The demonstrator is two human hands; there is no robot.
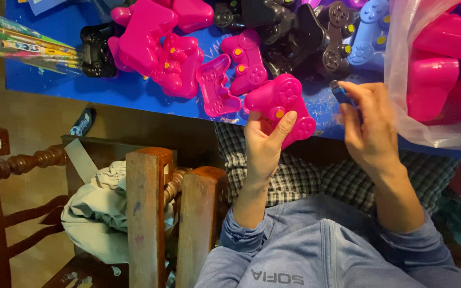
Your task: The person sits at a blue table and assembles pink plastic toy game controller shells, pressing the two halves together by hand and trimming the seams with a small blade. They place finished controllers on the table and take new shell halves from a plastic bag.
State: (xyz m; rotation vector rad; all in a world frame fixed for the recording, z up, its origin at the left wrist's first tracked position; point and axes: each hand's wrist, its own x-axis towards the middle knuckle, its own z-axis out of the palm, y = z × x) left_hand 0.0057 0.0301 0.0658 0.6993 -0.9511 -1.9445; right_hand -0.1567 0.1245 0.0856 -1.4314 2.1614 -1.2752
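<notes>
My left hand [265,146] grips a pink toy game controller [283,104] with yellow buttons, thumb across its lower edge, at the near edge of the blue table [108,88]. Beside it, my right hand [372,125] holds a small dark blue stick-shaped object [340,92] between the fingers, its tip poking up toward the table. The two hands are a short way apart. Several more pink controller shells [180,64] lie on the table behind them.
Black controllers [294,32] and a light blue one [366,34] lie at the back. A clear plastic bag [433,80] of pink parts sits at right. A clear packet of coloured sticks [22,45] lies at left. A wooden chair [145,213] with grey cloth stands beside my legs.
</notes>
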